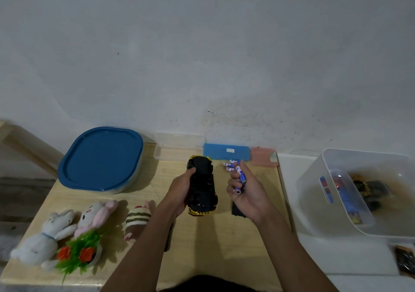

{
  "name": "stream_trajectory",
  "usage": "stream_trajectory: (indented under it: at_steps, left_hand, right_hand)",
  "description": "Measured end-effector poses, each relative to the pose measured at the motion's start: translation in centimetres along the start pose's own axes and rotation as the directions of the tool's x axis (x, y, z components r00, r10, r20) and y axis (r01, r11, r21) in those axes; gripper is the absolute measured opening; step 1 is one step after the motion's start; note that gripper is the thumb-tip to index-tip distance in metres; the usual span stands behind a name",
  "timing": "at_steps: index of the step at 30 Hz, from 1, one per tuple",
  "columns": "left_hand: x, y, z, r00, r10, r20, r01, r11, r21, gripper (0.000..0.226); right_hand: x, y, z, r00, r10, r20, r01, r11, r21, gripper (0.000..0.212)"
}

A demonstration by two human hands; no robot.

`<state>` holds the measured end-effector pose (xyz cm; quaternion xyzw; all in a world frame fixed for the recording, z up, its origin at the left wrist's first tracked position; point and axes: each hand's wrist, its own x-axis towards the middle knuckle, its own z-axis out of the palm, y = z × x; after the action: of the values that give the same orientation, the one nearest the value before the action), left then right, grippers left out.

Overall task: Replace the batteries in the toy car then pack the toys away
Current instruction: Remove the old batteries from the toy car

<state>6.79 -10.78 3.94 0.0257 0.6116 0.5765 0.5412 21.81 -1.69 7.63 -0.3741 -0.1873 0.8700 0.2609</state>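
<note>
Beside table (202, 246), clear bin (314, 179) holds toys; left grip (179, 190) holds toy car (202, 188); right (244, 190), batteries (241, 176).

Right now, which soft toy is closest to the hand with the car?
The striped brown toy, right beside the left arm; the white and pink bunnies lie farther left.

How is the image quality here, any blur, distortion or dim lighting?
Head view: dim, flat light; wide-angle bending curves the table edges; overall soft, with the batteries in the right hand and the toy car underside lacking fine detail; toys in the clear bin are hazy.
</note>
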Motion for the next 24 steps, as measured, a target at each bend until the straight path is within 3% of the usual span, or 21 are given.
stream_trajectory:
  at_steps: [5, 10, 18, 21, 24]
  left_hand:
    - [2.1, -3.5, 0.2, 0.997, -0.024, -0.074, 0.035, 0.987, 0.160, 0.036]
    - [4.0, -5.9, 0.6, 0.992, -0.028, -0.119, 0.062, 0.955, 0.291, 0.047]
    - [5.7, -8.3, 2.6, 0.979, 0.043, -0.201, 0.058, 0.882, 0.468, 0.050]
    - [6.7, -9.3, 2.5, 0.966, 0.102, -0.238, 0.063, 0.800, 0.597, 0.052]
    - [7.4, -10.1, 2.1, 0.952, 0.099, -0.289, 0.115, 0.760, 0.639, 0.051]
  right_hand:
    - [0.6, 0.2, -2.0, 0.996, 0.082, -0.021, -0.077, 0.980, 0.182, 0.024]
    - [1.5, -0.2, -3.5, 0.990, 0.121, -0.070, -0.104, 0.973, 0.208, 0.022]
    - [3.0, -1.6, -5.6, 0.979, 0.157, -0.130, -0.151, 0.987, 0.054, 0.016]
    - [3.6, -1.9, -6.9, 0.963, 0.196, -0.186, -0.208, 0.977, -0.044, 0.008]
    - [4.0, -2.5, -7.5, 0.929, 0.133, -0.344, -0.237, 0.931, -0.279, 0.026]
